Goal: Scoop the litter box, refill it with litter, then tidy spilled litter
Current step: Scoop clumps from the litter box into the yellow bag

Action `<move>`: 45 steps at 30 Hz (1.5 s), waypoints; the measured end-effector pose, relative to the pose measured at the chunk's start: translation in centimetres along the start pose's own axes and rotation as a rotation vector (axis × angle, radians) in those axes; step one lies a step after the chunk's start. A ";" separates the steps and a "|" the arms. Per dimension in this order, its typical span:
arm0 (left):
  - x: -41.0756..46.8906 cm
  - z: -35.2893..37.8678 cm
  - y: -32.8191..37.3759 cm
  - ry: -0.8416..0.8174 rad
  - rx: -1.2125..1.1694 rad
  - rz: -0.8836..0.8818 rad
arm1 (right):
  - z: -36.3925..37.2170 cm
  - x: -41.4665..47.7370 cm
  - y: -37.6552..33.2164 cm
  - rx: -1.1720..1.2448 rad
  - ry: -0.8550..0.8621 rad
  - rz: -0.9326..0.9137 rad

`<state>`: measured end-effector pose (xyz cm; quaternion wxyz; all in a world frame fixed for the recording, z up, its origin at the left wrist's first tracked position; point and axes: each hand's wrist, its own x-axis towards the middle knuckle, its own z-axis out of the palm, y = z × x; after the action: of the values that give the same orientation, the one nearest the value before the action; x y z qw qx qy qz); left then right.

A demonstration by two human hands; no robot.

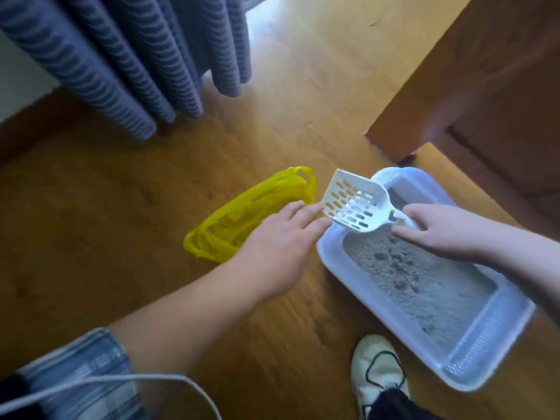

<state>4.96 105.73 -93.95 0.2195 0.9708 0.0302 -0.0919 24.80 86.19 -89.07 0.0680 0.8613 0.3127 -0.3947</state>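
Scooping: I judge this is the first step, with clumps not yet cleared out of the box.
Right hand (448,230): at centre right of the frame, fingers pinched on the handle of the white slotted scoop (354,201), which hangs above the far end of the box.
Scoop load: a few pale bits seem to sit on the slots; blur keeps me from saying more.
Left hand (277,247): at the middle of the frame, fingers spread flat and holding nothing, fingertips close to the scoop's front edge and over the yellow plastic bag (242,216).
Litter box (333,253): pale tray at lower right on the wooden floor (106,222), holding a shallow bed of grey litter (424,283) with several darker clumps near its far end.
Bag: lies crumpled on the floor just left of the box; whether anything is inside I cannot tell.
Next move: as I judge it, opening the bag's mouth with my free hand, so that the scoop can tip into it without spilling.
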 end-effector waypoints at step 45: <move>1.7 5.5 7.2 -0.181 -0.297 -0.338 | 9.8 -2.1 9.0 -0.245 -0.024 0.545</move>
<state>6.46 96.92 -96.10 0.3429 0.8969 0.1858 -0.2085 22.89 74.44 -95.38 0.2786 0.8941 0.1145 -0.3314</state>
